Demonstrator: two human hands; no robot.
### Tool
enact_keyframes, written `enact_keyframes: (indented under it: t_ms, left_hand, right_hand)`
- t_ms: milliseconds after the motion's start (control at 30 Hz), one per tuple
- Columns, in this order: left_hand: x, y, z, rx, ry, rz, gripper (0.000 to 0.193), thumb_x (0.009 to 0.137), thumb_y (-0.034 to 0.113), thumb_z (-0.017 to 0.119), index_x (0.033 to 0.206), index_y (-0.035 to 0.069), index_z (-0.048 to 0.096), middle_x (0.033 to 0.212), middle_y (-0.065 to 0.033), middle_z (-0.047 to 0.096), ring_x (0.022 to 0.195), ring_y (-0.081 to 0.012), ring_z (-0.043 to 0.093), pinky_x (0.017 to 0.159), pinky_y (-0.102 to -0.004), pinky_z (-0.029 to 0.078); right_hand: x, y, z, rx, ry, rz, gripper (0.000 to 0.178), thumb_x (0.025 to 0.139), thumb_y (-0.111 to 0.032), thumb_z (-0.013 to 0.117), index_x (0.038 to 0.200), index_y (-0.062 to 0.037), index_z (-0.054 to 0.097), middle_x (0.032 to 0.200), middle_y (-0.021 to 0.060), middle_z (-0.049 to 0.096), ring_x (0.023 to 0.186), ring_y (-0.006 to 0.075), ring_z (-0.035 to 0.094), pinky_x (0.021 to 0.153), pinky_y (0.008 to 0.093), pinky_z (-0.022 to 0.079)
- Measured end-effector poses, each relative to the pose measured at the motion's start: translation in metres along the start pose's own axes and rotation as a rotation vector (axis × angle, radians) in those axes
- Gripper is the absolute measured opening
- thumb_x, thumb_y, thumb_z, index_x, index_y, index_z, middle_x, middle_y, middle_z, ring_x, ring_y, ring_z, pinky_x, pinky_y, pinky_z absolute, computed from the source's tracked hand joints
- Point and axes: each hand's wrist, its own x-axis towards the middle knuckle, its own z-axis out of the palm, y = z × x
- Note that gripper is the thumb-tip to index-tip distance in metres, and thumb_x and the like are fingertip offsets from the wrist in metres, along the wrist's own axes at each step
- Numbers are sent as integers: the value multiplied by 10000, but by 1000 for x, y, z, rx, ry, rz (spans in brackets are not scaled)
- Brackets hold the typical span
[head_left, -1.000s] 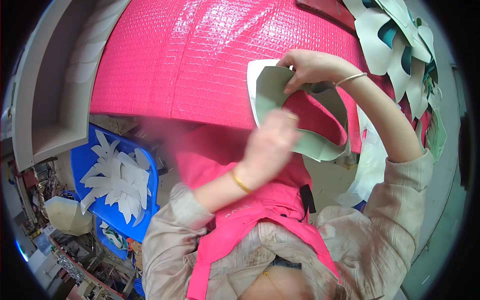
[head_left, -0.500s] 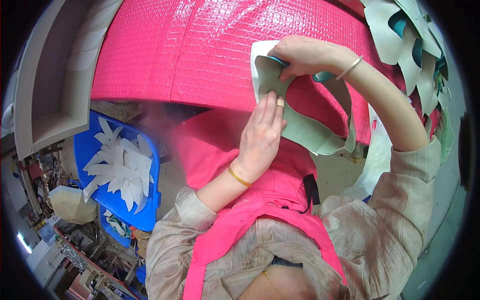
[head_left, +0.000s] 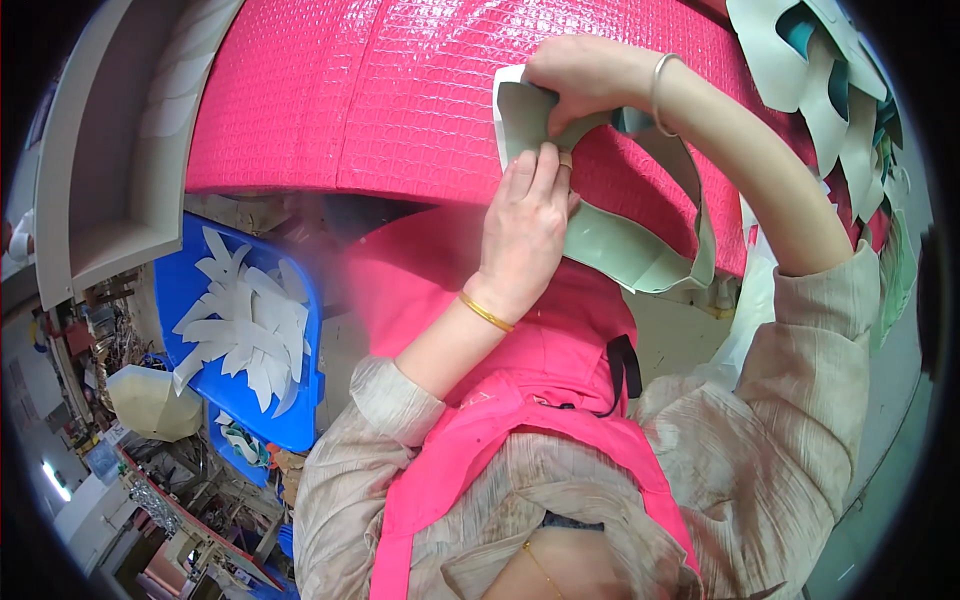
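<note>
A curved, sage-green sheet piece (head_left: 635, 248) that looks like a shoe-upper part lies over the near edge of a pink textured work surface (head_left: 300, 120). Its right side loops up and hangs in a band. Along its left end a white layer (head_left: 499, 125) shows from underneath. My left hand (head_left: 525, 235) rests on the piece with fingers stretched out, a tan band around one finger. Just beyond those fingertips, my right hand (head_left: 580, 78) is closed on the piece's far left part, thumb pointing down toward me. What lies under its curled fingers is hidden.
Several pale green cut pieces with teal undersides (head_left: 850, 130) are heaped at the far right. To the left, a blue bin (head_left: 313, 385) holds white curved strips (head_left: 250, 320). A grey open box (head_left: 60, 190) stands at the far left.
My right hand has moved a little farther from me and left. The left hand stays on the piece, its fingertips now close to my right thumb.
</note>
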Motion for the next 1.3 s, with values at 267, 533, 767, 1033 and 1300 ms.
enact_keyframes:
  t_ms: [267,533,767,1033,1300]
  left_hand:
    - [16,4,-1,-2,-99,11,342,735,150,609,1027,-17,549,963,-85,492,877,-233,483,814,-336,423]
    - [20,-4,4,-209,-136,-36,197,741,147,576,792,-34,636,1046,-130,497,1002,-263,453,911,-368,365]
    - [29,-7,18,-199,107,77,226,710,104,595,883,-41,582,973,-110,475,902,-254,470,825,-351,424]
    - [37,-8,16,-90,-23,110,280,724,97,580,958,-54,559,1027,-110,480,927,-245,476,844,-318,429]
    - [50,-13,7,-84,-171,155,196,737,114,566,867,-30,586,917,-91,497,869,-244,483,788,-335,441]
  right_hand:
    - [5,5,1,-27,-94,13,257,655,-165,668,833,12,615,723,177,616,694,323,611,640,387,488]
    - [8,26,9,44,-213,145,252,642,-70,650,868,30,594,752,195,611,743,329,610,664,382,481]
    - [-10,16,4,50,-66,169,222,649,-87,639,815,46,577,767,214,602,769,346,603,681,395,483]
    - [-30,7,-22,238,-500,563,236,618,-114,615,744,84,588,712,222,610,678,311,614,626,367,485]
    - [-70,14,18,-62,191,217,183,641,-54,604,799,35,580,753,210,581,761,370,569,710,424,458]
